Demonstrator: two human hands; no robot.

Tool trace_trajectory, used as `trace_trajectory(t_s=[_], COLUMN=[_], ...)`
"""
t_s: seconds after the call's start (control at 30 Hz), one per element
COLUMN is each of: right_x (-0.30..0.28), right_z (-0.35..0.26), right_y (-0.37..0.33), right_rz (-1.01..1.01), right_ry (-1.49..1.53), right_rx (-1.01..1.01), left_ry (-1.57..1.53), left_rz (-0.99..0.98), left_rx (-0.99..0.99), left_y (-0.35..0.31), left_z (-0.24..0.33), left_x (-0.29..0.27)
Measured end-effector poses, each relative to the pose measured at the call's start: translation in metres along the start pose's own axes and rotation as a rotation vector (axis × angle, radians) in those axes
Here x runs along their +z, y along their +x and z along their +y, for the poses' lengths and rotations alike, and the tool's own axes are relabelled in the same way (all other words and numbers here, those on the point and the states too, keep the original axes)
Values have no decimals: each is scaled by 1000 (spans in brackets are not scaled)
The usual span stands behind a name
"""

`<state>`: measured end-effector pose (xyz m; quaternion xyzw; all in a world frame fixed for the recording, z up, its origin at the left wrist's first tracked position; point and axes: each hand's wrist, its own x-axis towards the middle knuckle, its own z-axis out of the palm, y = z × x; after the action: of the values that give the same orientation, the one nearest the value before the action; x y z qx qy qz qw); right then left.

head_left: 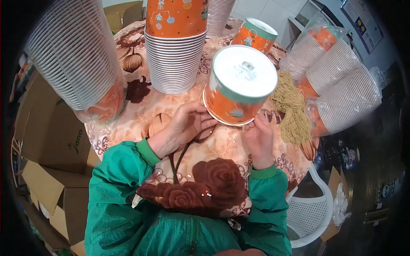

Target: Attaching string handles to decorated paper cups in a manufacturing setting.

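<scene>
An orange paper bucket (230, 102) with a green band and a white base stands upside down above the flowered tablecloth, its rim toward me. My left hand (192, 123) has its thumb and fingers at the left side of that rim. On the right side, my right hand (259, 134) pinches the rim with bent fingers. A thin tan strand shows along the rim near my left fingers. Just right of the bucket lies a hank of tan string (292, 113). Behind it, a second orange bucket (255, 37) also rests upside down.
A tall stack of nested buckets (173, 62) stands left of centre, with a bagged stack (64, 55) farther left. Several plastic-wrapped stacks (346, 98) lean at the right edge. Cardboard boxes (51, 128) sit on the left, and a white plastic chair (309, 209) is at lower right.
</scene>
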<state>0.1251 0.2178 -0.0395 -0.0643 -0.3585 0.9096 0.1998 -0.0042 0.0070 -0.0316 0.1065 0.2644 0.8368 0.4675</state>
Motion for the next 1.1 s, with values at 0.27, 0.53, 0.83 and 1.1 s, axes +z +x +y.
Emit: trace_trajectory(t_s=[0.27, 0.53, 0.83, 1.1], right_x=[-18, -1, 3, -6], right_z=[-12, -18, -16, -9], right_y=[3, -2, -4, 4], right_rz=[-127, -131, 8, 152], right_ry=[84, -234, -48, -247], right_rx=[-94, -145, -107, -148], left_ry=[31, -2, 230, 724], left_rz=[82, -3, 30, 33], left_rx=[-33, -43, 88, 707], left_y=[6, 12, 6, 1], left_z=[-2, 12, 21, 34], left_x=[-11, -26, -4, -5])
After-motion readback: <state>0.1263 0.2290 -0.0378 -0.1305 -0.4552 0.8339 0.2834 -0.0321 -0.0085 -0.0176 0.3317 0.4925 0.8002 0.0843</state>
